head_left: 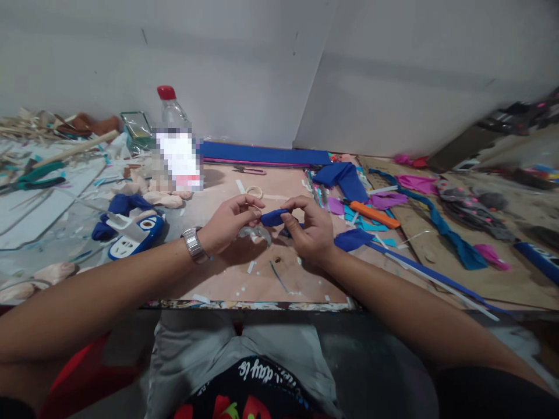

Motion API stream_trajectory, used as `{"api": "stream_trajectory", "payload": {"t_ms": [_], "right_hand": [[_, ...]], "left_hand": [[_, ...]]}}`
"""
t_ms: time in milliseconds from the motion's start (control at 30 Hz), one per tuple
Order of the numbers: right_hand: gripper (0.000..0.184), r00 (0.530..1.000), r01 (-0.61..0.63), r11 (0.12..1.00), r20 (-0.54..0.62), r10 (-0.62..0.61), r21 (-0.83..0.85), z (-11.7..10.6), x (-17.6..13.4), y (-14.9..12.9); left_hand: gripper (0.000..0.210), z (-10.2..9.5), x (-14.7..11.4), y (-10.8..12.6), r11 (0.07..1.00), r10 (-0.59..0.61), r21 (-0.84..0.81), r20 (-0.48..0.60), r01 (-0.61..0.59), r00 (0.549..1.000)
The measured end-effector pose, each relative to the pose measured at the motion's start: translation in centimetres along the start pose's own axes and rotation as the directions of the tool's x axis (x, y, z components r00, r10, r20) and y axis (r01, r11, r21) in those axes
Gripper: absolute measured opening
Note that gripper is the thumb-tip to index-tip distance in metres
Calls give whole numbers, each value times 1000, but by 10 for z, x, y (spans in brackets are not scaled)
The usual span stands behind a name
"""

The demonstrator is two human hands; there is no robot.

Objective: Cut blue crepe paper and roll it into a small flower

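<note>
A small folded piece of blue fabric (pixel 273 218) is stretched between my two hands above the work board. My left hand (pixel 231 222), with a metal watch at its wrist, pinches the left end between thumb and fingers. On the other side, my right hand (pixel 311 231) grips the right end, its thumb pressed on top. Below the left fingers lies a clear plastic item (pixel 257 234), partly hidden. Just beyond the hands is a pale ring (pixel 254 191), perhaps a tape roll. Pink-handled thread snips (pixel 251 170) rest farther back.
On the left are a blue-and-white power socket (pixel 136 237), green-handled pliers (pixel 41 176) and a red-capped bottle (pixel 168 100). An orange utility knife (pixel 374 215) lies among fabric scraps at right, near a teal ruffled strip (pixel 439 218). Blue fabric (pixel 266 155) lines the wall.
</note>
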State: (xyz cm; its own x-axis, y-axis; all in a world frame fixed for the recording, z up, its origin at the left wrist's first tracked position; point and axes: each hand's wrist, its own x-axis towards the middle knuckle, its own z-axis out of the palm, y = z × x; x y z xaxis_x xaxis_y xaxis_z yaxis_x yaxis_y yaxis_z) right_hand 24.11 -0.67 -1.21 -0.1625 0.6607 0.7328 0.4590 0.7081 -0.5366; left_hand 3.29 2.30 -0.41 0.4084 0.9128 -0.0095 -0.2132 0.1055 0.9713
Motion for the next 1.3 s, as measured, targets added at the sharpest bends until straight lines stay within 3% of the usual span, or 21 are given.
{"api": "stream_trajectory", "payload": {"t_ms": [500, 733, 867, 1100, 1300], "right_hand": [[11, 999, -36, 999, -34, 36, 7, 0, 1, -3], [11, 999, -36, 999, -40, 35, -13, 0, 2, -3], [11, 999, -37, 999, -36, 36, -30, -1, 2, -3], [10, 998, -39, 999, -50, 38, -18, -1, 3, -4], [13, 999, -34, 999, -9, 34, -39, -1, 3, -5]], "left_hand": [[25, -2, 1, -2, 996, 37, -83, 76, -30, 996], [31, -3, 0, -3, 996, -65, -59, 124, 72, 990], [34, -3, 1, -7, 1000, 9, -22, 167, -6, 986], [25, -5, 2, -7, 998, 56, 16, 124, -58, 991], [32, -1, -1, -10, 989, 114, 81, 150, -127, 982]]}}
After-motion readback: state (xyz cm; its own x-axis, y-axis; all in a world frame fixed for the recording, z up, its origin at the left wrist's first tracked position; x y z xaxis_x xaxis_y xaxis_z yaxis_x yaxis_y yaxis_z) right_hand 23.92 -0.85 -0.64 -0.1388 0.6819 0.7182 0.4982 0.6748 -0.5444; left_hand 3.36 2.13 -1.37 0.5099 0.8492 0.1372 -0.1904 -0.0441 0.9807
